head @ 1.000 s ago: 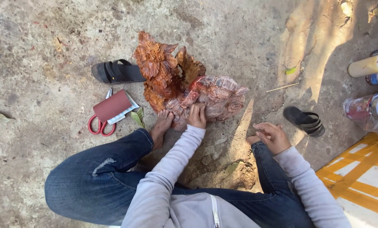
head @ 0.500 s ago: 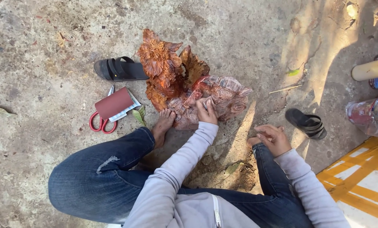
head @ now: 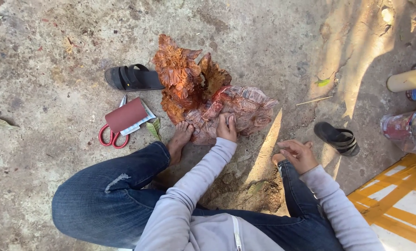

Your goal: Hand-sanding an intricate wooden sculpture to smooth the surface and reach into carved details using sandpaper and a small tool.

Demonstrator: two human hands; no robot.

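Nearest in, the right hand (head: 300, 155) is being held loose and half-curled above the knee, nothing gripped. The left hand (head: 226, 129) is being pressed fingers-down onto the gnarly reddish wood root (head: 203, 93), which is being propped on the concrete ground (head: 54, 42) against a bare foot (head: 180, 139). Red scissors (head: 111, 136) under a maroon sandpaper sheet (head: 125, 115) are lying left; a black sandal (head: 132, 78) further out.

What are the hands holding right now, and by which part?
The left hand presses on the near lower edge of the reddish gnarled wood piece; whether it holds something small cannot be told. The right hand holds nothing.
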